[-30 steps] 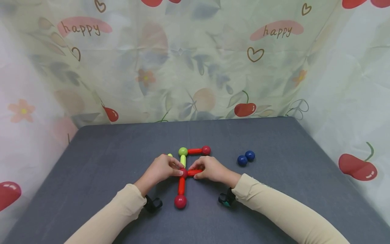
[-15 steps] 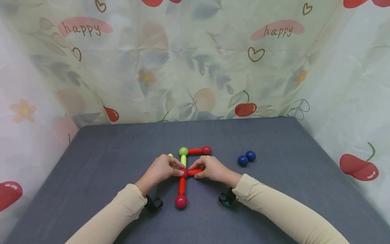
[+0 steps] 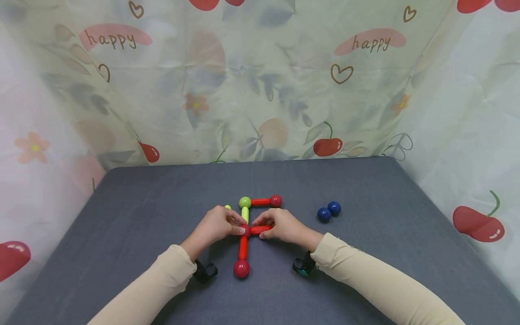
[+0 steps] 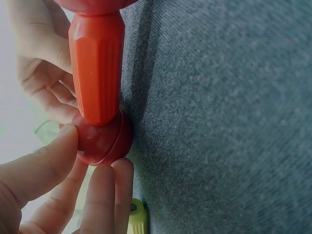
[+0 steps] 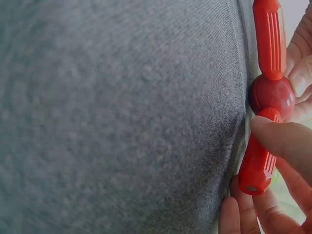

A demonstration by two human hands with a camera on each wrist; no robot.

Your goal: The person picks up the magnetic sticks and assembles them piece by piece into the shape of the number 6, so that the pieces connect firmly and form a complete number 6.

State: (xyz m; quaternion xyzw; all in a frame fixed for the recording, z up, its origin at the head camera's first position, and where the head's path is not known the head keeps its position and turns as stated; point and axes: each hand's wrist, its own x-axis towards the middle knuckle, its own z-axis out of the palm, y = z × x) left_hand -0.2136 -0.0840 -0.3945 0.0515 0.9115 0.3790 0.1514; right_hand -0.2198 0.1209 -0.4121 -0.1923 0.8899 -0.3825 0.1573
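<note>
Thumb and fingers of my left hand [image 3: 219, 222] pinch a dark red ball [image 4: 100, 141] at the middle of a figure of balls and rods. My right hand [image 3: 286, 225] grips a short red rod [image 5: 258, 161], one end at the ball's right side and its bare end in the right wrist view. Toward me, another red rod [image 4: 96, 68] joins the ball to a second red ball [image 3: 241, 269]. On the far side a yellow-green rod [image 3: 245, 215] leads to a green ball [image 3: 245, 202]. From there a red rod [image 3: 260, 202] runs right to a third red ball [image 3: 276, 201].
Two dark blue balls [image 3: 329, 211] lie together to the right of the figure. Behind my left hand peeks the end of a yellow-green rod [image 4: 138, 217]. The dark grey table [image 3: 162, 189] is bordered by a printed curtain [image 3: 243, 90].
</note>
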